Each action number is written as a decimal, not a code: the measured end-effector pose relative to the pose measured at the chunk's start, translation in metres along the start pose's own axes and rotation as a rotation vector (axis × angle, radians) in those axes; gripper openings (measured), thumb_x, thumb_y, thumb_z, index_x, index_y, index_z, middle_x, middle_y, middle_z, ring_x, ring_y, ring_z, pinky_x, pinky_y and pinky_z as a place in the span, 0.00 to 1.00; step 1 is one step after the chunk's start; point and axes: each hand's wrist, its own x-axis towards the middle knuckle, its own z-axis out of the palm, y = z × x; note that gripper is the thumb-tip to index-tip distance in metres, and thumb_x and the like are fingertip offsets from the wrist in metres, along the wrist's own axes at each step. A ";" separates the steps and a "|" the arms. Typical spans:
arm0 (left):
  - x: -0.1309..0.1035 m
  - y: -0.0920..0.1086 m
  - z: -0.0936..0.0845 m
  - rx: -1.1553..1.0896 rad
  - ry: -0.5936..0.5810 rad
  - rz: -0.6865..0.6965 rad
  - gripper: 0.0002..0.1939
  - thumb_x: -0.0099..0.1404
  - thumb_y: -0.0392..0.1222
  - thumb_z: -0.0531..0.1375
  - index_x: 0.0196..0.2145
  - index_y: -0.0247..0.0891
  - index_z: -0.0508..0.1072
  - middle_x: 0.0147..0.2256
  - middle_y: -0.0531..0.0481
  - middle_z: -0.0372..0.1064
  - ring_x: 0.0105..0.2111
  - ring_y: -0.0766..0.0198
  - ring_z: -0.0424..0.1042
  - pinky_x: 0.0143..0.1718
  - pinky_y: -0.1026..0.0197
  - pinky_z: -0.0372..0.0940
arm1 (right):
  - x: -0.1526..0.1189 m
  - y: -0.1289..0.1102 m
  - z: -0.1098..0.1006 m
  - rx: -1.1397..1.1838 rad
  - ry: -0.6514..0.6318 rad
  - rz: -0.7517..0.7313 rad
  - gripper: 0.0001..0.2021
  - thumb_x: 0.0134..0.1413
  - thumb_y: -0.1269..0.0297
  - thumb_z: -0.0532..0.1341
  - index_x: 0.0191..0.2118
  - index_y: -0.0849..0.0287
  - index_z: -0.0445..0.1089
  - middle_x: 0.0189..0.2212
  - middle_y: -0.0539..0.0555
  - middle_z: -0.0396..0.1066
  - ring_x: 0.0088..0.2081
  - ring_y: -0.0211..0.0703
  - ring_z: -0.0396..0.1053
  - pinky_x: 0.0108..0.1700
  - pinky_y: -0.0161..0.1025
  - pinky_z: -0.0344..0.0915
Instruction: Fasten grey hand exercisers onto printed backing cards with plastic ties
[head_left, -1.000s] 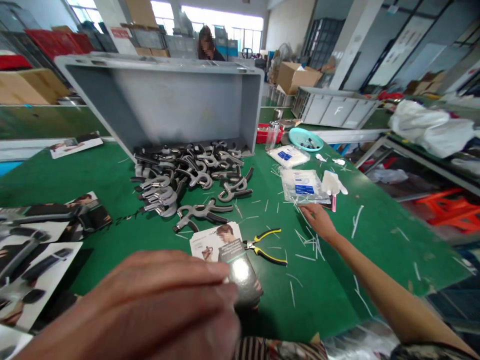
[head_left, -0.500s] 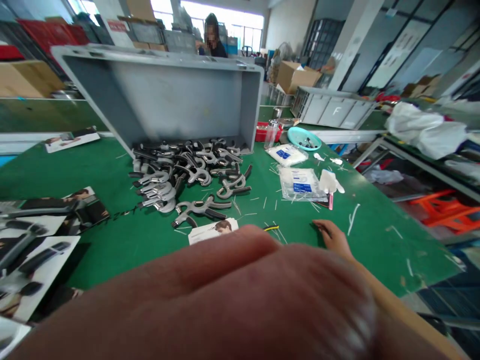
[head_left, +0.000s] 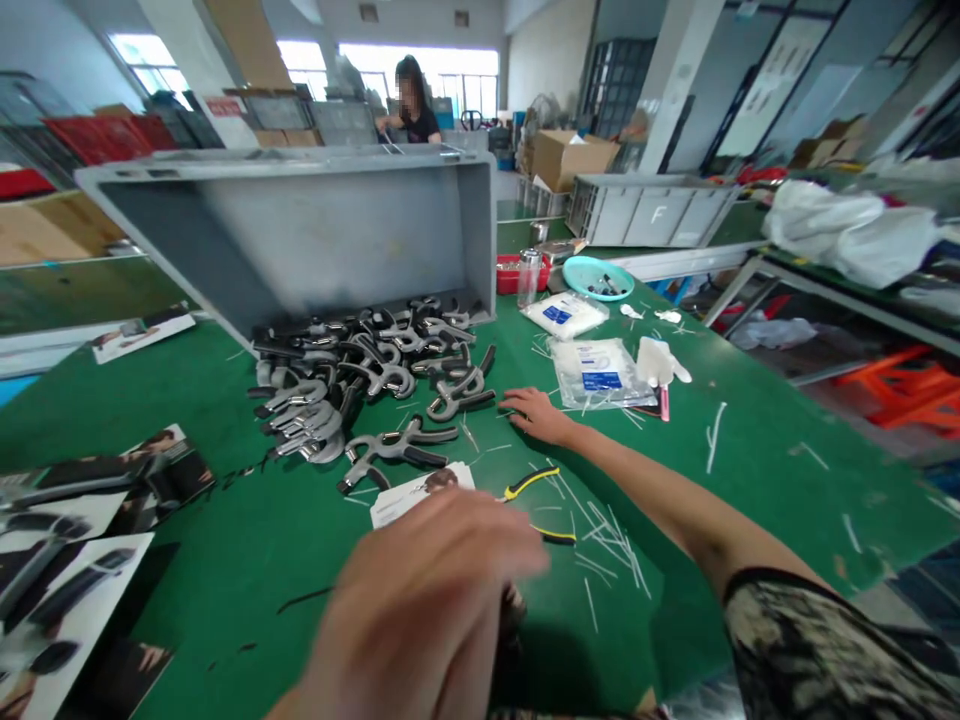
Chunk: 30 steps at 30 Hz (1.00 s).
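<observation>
My right hand [head_left: 536, 415] reaches across the green table, low over its surface, with fingers apart and nothing seen in them. Just left of its fingertips lies a grey-and-black hand grip strengthener [head_left: 461, 392]. Another hand grip strengthener [head_left: 397, 447] lies nearer, beside a heap of hand grip strengtheners [head_left: 375, 360]. My left hand [head_left: 435, 590] is close to the camera, smeared by motion, so its fingers cannot be read. It covers part of a stack of printed cards [head_left: 420, 490]. Pliers with yellow-and-black handles [head_left: 532, 482] lie between my hands, partly hidden.
A grey crate [head_left: 315, 230] lies tipped on its side behind the heap. At right are plastic packets [head_left: 600, 370], a white glove [head_left: 660, 362] and a turquoise dish [head_left: 598, 278]. White strips [head_left: 619, 540] litter the table. Printed boxes [head_left: 67, 560] lie at left; a person [head_left: 416, 110] is behind.
My right hand has moved left and forward to the single strengthener. The left hand has drawn down and away from the camera, uncovering the pliers and more strips. The view has shifted slightly.
</observation>
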 end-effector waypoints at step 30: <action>0.119 -0.064 0.113 0.585 -0.618 0.356 0.14 0.69 0.27 0.47 0.41 0.31 0.72 0.39 0.41 0.70 0.43 0.54 0.70 0.42 0.55 0.64 | -0.072 0.036 -0.026 -0.084 -0.189 -0.270 0.29 0.68 0.57 0.50 0.70 0.54 0.45 0.69 0.55 0.48 0.69 0.50 0.44 0.67 0.53 0.43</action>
